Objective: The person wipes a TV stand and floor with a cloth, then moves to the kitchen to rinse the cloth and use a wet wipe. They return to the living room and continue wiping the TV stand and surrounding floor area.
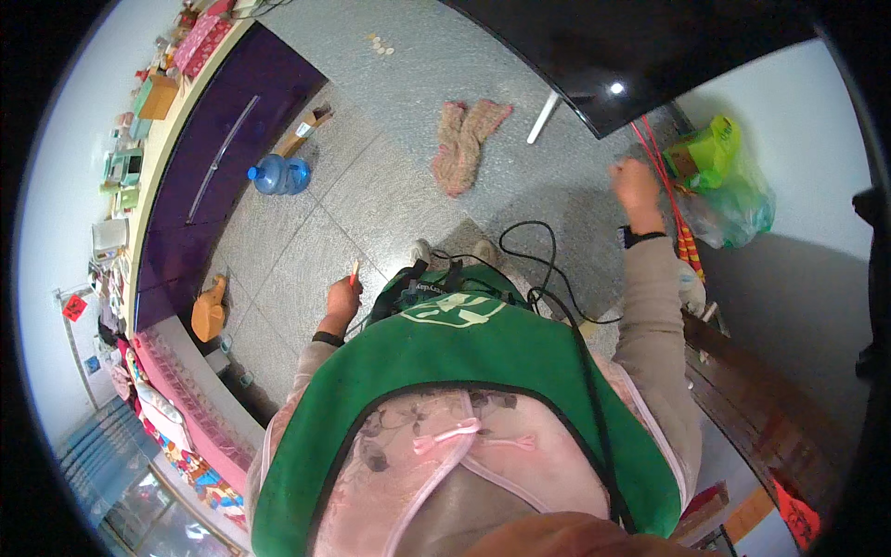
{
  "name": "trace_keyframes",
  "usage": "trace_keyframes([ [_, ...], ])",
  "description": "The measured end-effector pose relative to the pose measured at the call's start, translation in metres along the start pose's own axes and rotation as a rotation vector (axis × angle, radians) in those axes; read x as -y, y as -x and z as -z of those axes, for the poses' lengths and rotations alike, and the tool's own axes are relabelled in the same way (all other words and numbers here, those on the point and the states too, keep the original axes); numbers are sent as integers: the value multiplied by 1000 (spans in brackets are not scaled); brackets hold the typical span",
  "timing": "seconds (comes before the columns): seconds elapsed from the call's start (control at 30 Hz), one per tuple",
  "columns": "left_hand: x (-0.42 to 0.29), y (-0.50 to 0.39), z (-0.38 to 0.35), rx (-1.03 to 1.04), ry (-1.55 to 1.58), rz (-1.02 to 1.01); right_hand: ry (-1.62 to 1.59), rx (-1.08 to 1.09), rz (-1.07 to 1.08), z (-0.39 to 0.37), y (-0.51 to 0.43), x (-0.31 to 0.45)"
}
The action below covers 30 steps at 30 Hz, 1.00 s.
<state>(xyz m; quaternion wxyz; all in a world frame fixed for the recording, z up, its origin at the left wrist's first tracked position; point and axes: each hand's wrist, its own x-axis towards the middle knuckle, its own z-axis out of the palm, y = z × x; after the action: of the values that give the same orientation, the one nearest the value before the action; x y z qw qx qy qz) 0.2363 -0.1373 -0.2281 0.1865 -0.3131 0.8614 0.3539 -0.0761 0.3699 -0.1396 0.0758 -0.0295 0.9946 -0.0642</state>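
My left hand (340,301) is low at the left of my body, closed around a short, thin red-and-tan object (355,272). That object points up from the fist, too small to name exactly. Out to the right, my right hand (637,191) is raised with curled fingers and is blurred. Whether anything is inside it cannot be seen. Just beyond it hang red cords (658,157), with red-and-yellow banded lower ends (688,252). Below the raised hand, a black cable (550,244) loops over the floor.
A black television (647,49) juts in at the upper right, with a white leg (543,118). Plastic bags (727,202) sit by the wall. On the floor lie a crumpled brown cloth (463,146), a blue water jug (280,174) and a brown stool-like object (209,312). Purple cabinets (230,139) line the left.
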Motion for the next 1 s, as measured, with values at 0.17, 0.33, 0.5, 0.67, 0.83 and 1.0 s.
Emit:
trace_keyframes([
  [0.17,2,-22,9,68,-47,78,-483,83,511,-31,6,135],
  [0.33,26,-62,32,109,-2,22,-325,-137,500,-84,-6,236],
  [0.5,65,-114,85,126,29,-280,-210,-280,301,-118,-14,284],
  [0.67,83,-171,146,92,58,-45,-221,-412,-36,-136,-7,291],
  [0.83,81,-212,175,106,86,-46,-1,-557,-362,-143,-53,293],
  [1.0,73,-231,187,174,121,-39,-89,-551,-508,-116,-135,271],
])
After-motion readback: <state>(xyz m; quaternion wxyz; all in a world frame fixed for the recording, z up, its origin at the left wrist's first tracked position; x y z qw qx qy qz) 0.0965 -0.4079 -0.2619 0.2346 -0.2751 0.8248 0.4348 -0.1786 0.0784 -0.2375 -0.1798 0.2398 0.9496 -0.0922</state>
